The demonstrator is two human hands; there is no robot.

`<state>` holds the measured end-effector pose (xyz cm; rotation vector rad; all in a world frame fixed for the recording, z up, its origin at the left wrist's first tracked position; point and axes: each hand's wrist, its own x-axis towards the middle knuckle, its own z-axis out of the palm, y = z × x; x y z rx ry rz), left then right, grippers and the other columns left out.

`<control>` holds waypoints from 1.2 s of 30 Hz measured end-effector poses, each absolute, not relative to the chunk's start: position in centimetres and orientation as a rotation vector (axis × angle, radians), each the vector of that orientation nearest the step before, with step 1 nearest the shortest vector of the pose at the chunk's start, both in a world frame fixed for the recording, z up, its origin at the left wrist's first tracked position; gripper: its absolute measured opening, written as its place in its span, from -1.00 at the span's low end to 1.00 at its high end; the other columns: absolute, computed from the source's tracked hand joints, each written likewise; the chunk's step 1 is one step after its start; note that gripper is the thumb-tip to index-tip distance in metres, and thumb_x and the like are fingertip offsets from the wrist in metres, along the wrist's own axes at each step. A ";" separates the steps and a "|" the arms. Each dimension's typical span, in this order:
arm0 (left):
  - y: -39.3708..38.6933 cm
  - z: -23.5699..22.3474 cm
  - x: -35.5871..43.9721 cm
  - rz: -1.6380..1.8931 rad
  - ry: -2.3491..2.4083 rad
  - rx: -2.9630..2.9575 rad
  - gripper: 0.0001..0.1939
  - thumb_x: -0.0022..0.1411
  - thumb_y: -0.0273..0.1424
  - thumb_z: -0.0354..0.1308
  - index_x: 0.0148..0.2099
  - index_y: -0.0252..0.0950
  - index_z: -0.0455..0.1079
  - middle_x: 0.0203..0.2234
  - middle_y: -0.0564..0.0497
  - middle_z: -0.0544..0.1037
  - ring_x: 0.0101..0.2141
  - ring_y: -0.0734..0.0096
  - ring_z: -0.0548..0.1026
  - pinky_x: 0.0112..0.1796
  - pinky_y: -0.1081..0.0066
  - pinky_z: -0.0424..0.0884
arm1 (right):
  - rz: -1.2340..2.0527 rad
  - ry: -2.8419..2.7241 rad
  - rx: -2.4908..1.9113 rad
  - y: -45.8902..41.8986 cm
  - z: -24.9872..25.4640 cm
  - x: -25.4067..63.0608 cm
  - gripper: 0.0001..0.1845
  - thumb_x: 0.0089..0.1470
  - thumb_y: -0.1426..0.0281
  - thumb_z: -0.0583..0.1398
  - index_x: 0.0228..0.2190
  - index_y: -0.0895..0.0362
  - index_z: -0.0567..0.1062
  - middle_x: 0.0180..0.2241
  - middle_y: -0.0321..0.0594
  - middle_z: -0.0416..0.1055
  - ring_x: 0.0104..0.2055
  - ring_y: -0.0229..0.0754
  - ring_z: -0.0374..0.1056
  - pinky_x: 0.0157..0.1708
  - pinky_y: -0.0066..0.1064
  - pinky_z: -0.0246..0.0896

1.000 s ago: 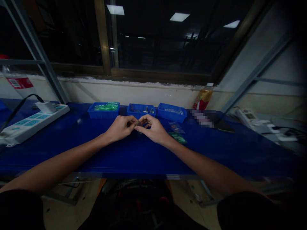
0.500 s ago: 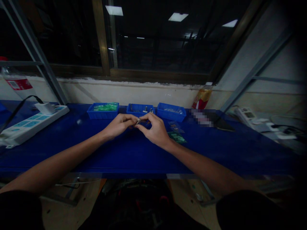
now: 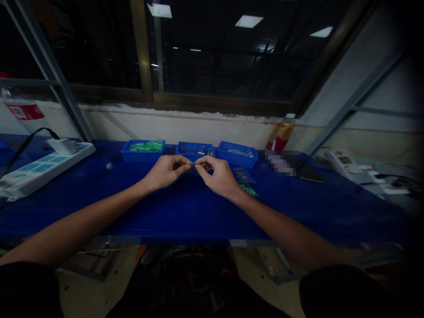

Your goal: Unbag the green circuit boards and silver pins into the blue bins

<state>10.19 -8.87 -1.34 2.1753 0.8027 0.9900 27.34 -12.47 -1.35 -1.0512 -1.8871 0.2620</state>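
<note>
My left hand and my right hand meet above the blue table, fingertips pinched together on a small metal part held between them. Both hands are closed around it. Just behind them stand three blue trays: the left tray holds green bags, the middle tray holds metal bolts, the right tray holds small clear pieces. Small green and clear packets lie on the table beside my right wrist.
A white power strip with a plugged charger lies at the left. A red and yellow packet leans on the wall. A dark flat device and a white power strip sit at the right. Windows rise behind.
Both hands have lifted slightly and shifted a little toward the trays, still pinching the small part between them. My right fingers have turned on it.
</note>
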 end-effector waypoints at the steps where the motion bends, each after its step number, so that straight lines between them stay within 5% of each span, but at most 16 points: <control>1: -9.0 -1.3 10.2 0.995 0.817 2.218 -0.79 0.12 -0.37 0.05 -0.28 -0.40 0.41 -0.40 -0.07 0.53 -0.38 0.42 0.45 -0.32 0.42 0.33 | 0.249 -1.894 -1.063 -12.5 -1.3 27.3 -0.89 -0.03 0.44 0.10 -0.45 0.20 0.43 -0.54 -0.25 0.40 -0.50 -0.30 0.30 -0.47 -0.46 0.18; 16: -9.9 -1.5 10.5 1.003 0.853 2.340 -0.76 0.14 -0.33 0.04 -0.23 -0.35 0.43 -0.35 -0.04 0.56 -0.34 0.39 0.49 -0.32 0.43 0.38 | 0.266 -1.901 -1.071 -12.4 -1.3 27.5 -0.90 -0.10 0.51 0.08 -0.59 0.18 0.35 -0.66 -0.37 0.24 -0.60 -0.38 0.16 -0.57 -0.51 0.05; 36: -10.1 -1.1 10.3 1.007 0.950 2.529 -0.78 0.15 -0.36 0.04 -0.24 -0.33 0.45 -0.34 -0.03 0.56 -0.35 0.38 0.49 -0.33 0.45 0.33 | 0.309 -1.971 -1.043 -12.4 -1.1 27.8 -0.87 -0.03 0.45 0.07 -0.54 0.18 0.39 -0.58 -0.31 0.32 -0.52 -0.33 0.22 -0.48 -0.46 0.11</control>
